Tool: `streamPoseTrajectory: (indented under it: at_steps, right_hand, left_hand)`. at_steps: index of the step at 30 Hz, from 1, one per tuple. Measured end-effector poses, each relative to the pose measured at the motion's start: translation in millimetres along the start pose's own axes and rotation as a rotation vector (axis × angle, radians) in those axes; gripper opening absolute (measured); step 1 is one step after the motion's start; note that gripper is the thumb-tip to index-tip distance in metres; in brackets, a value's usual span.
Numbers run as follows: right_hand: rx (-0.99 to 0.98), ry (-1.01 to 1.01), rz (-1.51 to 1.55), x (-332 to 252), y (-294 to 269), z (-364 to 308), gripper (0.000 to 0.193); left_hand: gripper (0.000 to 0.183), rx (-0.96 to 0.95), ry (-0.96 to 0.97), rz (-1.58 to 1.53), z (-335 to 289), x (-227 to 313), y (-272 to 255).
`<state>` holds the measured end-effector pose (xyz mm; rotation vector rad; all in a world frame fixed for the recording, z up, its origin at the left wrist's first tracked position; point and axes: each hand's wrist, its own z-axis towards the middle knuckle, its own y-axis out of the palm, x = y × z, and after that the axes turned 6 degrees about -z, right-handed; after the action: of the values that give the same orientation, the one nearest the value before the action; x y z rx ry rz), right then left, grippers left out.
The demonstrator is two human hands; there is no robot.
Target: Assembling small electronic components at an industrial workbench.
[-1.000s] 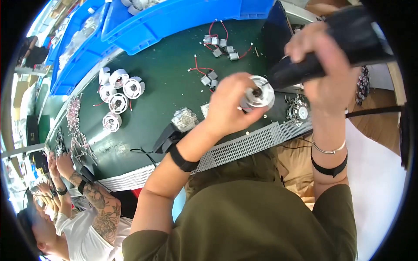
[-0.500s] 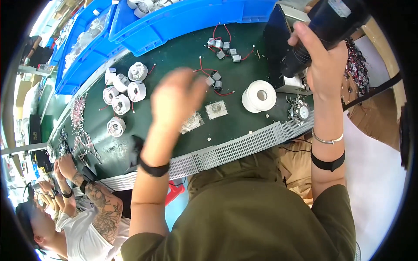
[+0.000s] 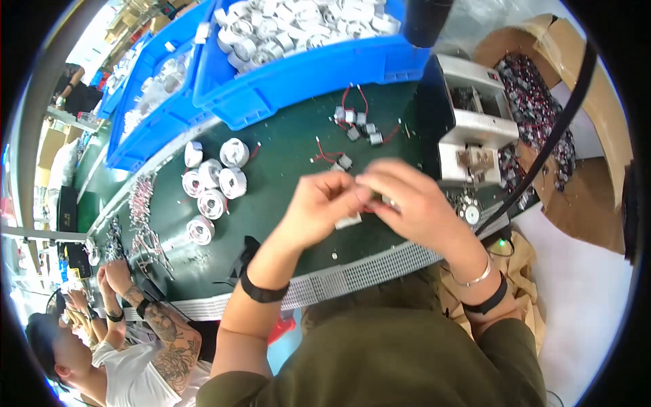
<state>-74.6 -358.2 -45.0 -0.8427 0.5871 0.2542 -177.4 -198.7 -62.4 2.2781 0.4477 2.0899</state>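
Note:
My left hand [image 3: 319, 207] and my right hand [image 3: 410, 203] meet over the middle of the green mat. Both have their fingers pinched together around something small. A bit of red shows at the fingertips, but blur and the fingers hide what it is. Just beyond them lie small grey blocks with red wires [image 3: 344, 163], partly covered by my hands. Another group of these wired blocks [image 3: 352, 117] sits farther back. A pale flat piece [image 3: 348, 221] shows beneath my hands. My right hand and forearm cover the spot of the white spool.
White round housings [image 3: 232, 183] stand at the left. Behind them is a blue bin [image 3: 271, 102] of white parts. A black cylinder [image 3: 427, 24] hangs at the top. At the right are a metal machine [image 3: 475, 129] and a carton [image 3: 576, 197] of wired parts. A co-worker [image 3: 135, 353] sits at left.
My right hand has let go of the black cylinder and come down to the middle. My left hand has moved right to meet it. The view has shifted, showing more of the bin.

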Motion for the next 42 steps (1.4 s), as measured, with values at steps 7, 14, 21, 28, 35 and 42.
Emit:
streamPoseTrajectory:
  at_steps: [7, 14, 21, 28, 35, 42]
  right_hand:
    - [0.012, 0.179, 0.208, 1.5, -17.7, -0.6, 0.034]
    - [0.037, 0.223, 0.248, 13.6, -18.1, 0.3, 0.028]
    - [0.164, 0.45, 0.407, 26.6, -25.3, -25.5, 0.029]
    - [0.193, 0.356, 0.315, 17.1, -32.4, -22.7, 0.027]
    - [0.368, 0.522, 0.513, 34.3, -43.3, -43.3, 0.023]
    - [0.32, 0.515, 0.55, 30.7, -48.8, -47.3, 0.025]
  left_hand:
    - [0.02, 0.069, 0.376, 0.383, 20.8, 53.1, -12.5]
    - [0.04, 0.831, 0.459, 1.32, 180.9, 140.9, -174.1]
    - [0.06, 0.756, -0.051, 1.734, 244.3, 123.6, -218.5]
    - [0.053, 0.784, 0.152, 1.715, 183.5, 131.0, -188.3]
    - [0.052, -0.119, 0.244, 0.886, 30.3, 54.9, -24.5]
    - [0.054, 0.102, 0.624, 1.007, 31.7, -35.2, 50.6]
